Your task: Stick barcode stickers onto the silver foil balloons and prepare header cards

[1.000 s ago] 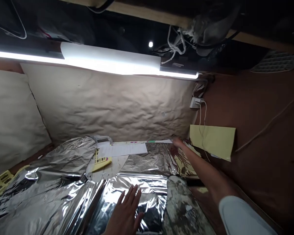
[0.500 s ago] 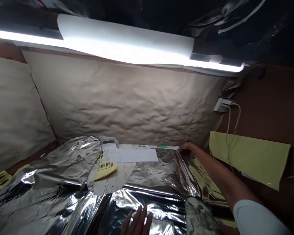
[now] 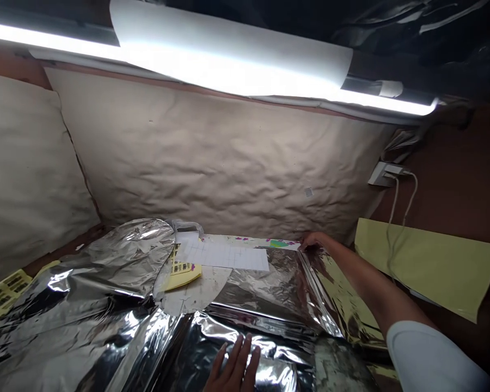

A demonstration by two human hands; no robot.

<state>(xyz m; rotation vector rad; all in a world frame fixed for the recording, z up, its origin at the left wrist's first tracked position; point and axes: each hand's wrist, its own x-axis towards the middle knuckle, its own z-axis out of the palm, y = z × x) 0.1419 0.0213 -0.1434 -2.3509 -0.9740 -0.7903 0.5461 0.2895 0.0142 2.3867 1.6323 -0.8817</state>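
My left hand (image 3: 234, 365) rests palm down on a shiny silver foil sheet (image 3: 188, 359) near the bottom of the view, its fingers stretched out. At the far right corner of the foil-covered surface, my right hand (image 3: 313, 240) reaches out with its fingertips bent down and pinched at the sheet's edge. The fingertips are small and partly hidden there. Between the hands lies a flat, translucent silver stretch of film (image 3: 265, 288). A white ruled paper (image 3: 224, 255) and a yellow label sheet (image 3: 183, 275) with dark printed blocks lie left of it.
Crumpled foil (image 3: 130, 245) covers the left side. More yellow label sheets (image 3: 4, 294) lie at the far left. A yellow sheet (image 3: 428, 261) hangs at right beneath a socket (image 3: 386, 174) with white cables. A bright tube light (image 3: 228, 71) crosses above the paper-covered wall (image 3: 228, 158).
The camera view has shifted slightly, so the scene sits a little differently. Both hands keep about the same places on the foil.
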